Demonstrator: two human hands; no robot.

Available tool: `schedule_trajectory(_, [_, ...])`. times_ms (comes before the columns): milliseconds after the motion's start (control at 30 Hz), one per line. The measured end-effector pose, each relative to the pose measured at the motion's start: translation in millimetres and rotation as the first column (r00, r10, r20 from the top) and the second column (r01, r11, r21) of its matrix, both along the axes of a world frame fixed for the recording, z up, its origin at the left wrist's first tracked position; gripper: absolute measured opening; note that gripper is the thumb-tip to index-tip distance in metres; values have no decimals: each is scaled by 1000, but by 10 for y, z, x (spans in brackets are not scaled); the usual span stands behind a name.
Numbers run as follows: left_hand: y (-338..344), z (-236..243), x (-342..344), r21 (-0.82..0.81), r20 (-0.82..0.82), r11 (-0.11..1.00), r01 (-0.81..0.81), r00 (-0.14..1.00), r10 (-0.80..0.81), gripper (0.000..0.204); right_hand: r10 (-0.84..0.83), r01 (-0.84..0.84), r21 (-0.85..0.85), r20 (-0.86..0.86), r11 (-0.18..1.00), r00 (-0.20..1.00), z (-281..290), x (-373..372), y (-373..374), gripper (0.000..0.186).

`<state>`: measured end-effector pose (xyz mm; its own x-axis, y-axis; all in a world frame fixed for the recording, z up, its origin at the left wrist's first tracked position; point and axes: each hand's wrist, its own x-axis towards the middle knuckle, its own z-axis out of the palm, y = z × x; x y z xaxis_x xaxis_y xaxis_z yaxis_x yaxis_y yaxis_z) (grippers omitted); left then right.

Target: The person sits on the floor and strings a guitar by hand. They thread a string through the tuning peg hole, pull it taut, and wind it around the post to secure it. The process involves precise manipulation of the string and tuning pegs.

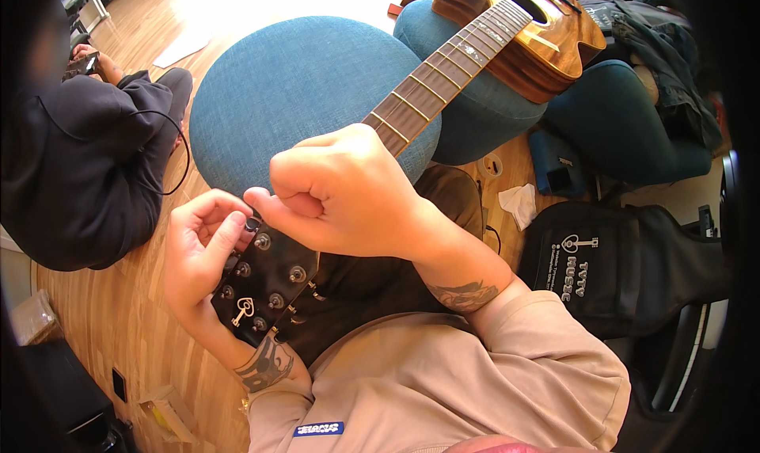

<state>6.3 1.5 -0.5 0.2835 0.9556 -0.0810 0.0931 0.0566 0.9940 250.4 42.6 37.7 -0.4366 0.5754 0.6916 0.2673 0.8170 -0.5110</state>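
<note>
An acoustic guitar (546, 49) lies across the blue cushioned seats, its fretted neck (427, 85) slanting down toward me. Its black headstock (269, 295), with metal tuners and a key-shaped emblem, is under my hands. My left hand (202, 247) curls at the headstock's far left side, thumb and fingers closed round a black tuning peg (252, 226). My right hand (348, 196) lies over the neck near the headstock, fingers folded into the palm and thumb reaching toward the same peg. Whatever those folded fingers hold, if anything, is hidden.
Blue round stool (301, 81) ahead. Another person (87, 168) in dark clothing sits at left with a cable. At right are a black padded bag (609, 271), white cloth (518, 203), blue case (554, 168) and draped jacket (657, 81). A small box (166, 409) is at lower left.
</note>
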Motion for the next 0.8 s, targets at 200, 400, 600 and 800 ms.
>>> schedule_trajectory(200, [-9, -70, 56, 92, -2, 996, -5, 1000, 5, 6, 4, -4, 2, -10, 1000, 1000, 4, -24, -6, 55])
schedule_trajectory(400, [4, -69, 60, 226, -111, 974, 16, 994, 10, 12, -3, 4, -37, 22, 999, 1000, -8, -24, -27, 48])
schedule_trajectory(600, [42, -16, 74, 108, -101, 993, -38, 994, 49, 8, -1, 6, -90, 46, 996, 999, 52, 19, -40, 37])
schedule_trajectory(800, [48, -45, 74, 24, -4, 999, -30, 1000, 30, 10, 0, 7, -114, 63, 994, 998, 39, 22, -66, 38])
